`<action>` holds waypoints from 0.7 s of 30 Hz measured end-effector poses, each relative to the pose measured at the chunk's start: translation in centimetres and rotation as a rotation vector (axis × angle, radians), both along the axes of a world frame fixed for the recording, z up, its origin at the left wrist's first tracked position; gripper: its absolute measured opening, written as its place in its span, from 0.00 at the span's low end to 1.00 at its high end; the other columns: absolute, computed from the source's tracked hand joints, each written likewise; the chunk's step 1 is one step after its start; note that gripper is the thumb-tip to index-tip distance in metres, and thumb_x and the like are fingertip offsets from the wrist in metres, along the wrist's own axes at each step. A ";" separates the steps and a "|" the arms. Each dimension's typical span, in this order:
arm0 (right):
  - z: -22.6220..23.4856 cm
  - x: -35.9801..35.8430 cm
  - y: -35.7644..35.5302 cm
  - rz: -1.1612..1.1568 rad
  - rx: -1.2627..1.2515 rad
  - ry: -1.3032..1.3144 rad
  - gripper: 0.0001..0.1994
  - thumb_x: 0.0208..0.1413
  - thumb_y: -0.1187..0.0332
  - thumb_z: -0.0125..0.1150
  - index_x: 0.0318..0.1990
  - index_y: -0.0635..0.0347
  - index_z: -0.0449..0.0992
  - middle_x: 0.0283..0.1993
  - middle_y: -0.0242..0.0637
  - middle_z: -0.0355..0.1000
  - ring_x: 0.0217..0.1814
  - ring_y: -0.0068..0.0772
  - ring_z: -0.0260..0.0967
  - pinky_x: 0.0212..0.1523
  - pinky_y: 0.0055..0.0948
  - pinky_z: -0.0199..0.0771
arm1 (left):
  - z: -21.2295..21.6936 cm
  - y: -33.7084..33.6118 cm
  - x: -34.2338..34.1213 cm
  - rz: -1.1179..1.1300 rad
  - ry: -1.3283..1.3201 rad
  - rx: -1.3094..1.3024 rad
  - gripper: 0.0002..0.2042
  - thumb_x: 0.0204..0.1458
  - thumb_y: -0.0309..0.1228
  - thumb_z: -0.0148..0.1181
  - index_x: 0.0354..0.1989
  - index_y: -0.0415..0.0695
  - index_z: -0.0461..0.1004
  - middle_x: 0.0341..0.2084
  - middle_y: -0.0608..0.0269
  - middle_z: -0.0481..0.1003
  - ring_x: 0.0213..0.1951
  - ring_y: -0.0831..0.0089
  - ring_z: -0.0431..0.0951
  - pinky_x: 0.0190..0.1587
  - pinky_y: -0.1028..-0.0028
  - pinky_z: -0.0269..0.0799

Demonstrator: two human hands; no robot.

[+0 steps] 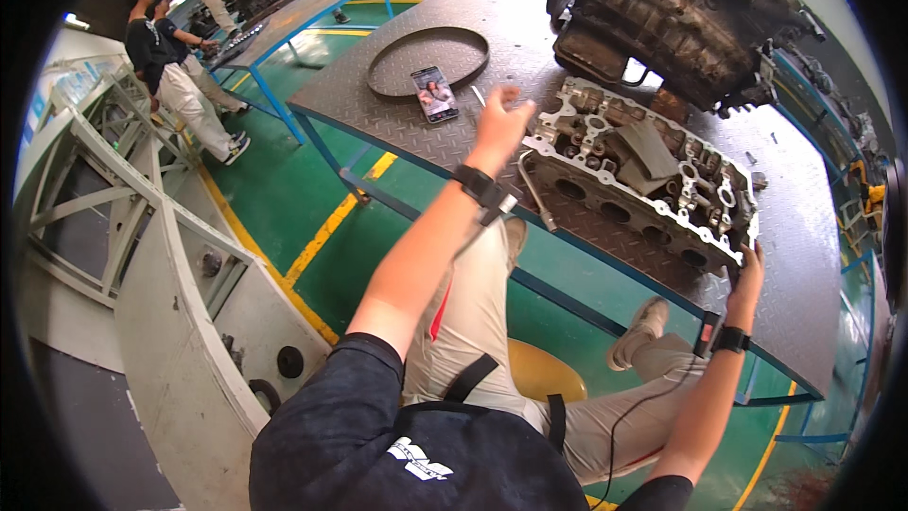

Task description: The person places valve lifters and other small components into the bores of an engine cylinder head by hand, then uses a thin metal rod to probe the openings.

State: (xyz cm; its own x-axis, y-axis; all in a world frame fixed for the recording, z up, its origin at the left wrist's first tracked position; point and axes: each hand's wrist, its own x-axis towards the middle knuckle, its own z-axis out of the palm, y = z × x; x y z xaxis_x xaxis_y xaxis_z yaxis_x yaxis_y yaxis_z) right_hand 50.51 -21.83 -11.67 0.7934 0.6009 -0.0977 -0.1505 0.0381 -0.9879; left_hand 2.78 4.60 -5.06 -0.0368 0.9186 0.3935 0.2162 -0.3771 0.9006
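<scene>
Left hand (499,128): fingers loosely spread, holding nothing, at the left end of the cylinder head (643,185) | Right hand (747,279): fingers curled on the head's right end | Cylinder head: flat on the steel table (397,104), below the engine block (681,9) | Phone (434,94): near the left hand, beside the metal ring (427,59)

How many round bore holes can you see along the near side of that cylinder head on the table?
4, in a row along the near face of the cylinder head: at and. The right hand grips that far-right corner and may hide more.
</scene>
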 end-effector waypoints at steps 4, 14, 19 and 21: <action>1.7 -2.5 -0.8 0.027 0.019 0.013 0.29 0.58 0.64 0.62 0.69 0.47 0.67 0.61 0.33 0.71 0.65 0.29 0.64 0.51 0.29 0.70 | 3.8 7.1 -11.2 0.029 0.001 -0.096 0.22 0.50 0.36 0.72 0.49 0.36 0.75 0.35 0.56 0.80 0.34 0.67 0.81 0.38 0.67 0.77; 0.4 -3.6 -3.2 -0.029 0.098 -0.231 0.24 0.64 0.68 0.56 0.66 0.65 0.69 0.75 0.44 0.59 0.77 0.36 0.54 0.74 0.35 0.52 | 1.2 25.2 -21.2 0.288 1.015 -0.641 0.34 0.49 0.52 0.69 0.56 0.34 0.78 0.61 0.41 0.73 0.62 0.51 0.74 0.63 0.62 0.68; -0.6 -2.4 -4.8 -0.026 -0.060 -0.602 0.20 0.66 0.66 0.51 0.62 0.67 0.71 0.76 0.44 0.57 0.79 0.40 0.51 0.76 0.40 0.49 | -3.1 30.3 -18.9 0.558 1.069 -0.694 0.33 0.46 0.53 0.71 0.55 0.41 0.81 0.59 0.48 0.76 0.61 0.55 0.76 0.62 0.63 0.70; -0.2 -2.6 -4.7 -0.087 -0.040 -0.527 0.20 0.66 0.66 0.50 0.62 0.65 0.72 0.76 0.44 0.57 0.79 0.40 0.50 0.76 0.41 0.49 | -2.6 31.0 -17.3 0.517 1.047 -0.824 0.40 0.45 0.51 0.71 0.63 0.39 0.68 0.63 0.48 0.70 0.64 0.56 0.72 0.65 0.62 0.68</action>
State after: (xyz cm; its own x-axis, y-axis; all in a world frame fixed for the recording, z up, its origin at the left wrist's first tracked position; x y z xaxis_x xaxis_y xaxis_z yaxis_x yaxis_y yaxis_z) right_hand 47.93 -26.50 -11.87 0.7879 0.5346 0.3058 0.3680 -0.0105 -0.9298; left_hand -14.53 35.56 -7.68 -0.4634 0.8672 -0.1821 0.8557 0.4913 0.1625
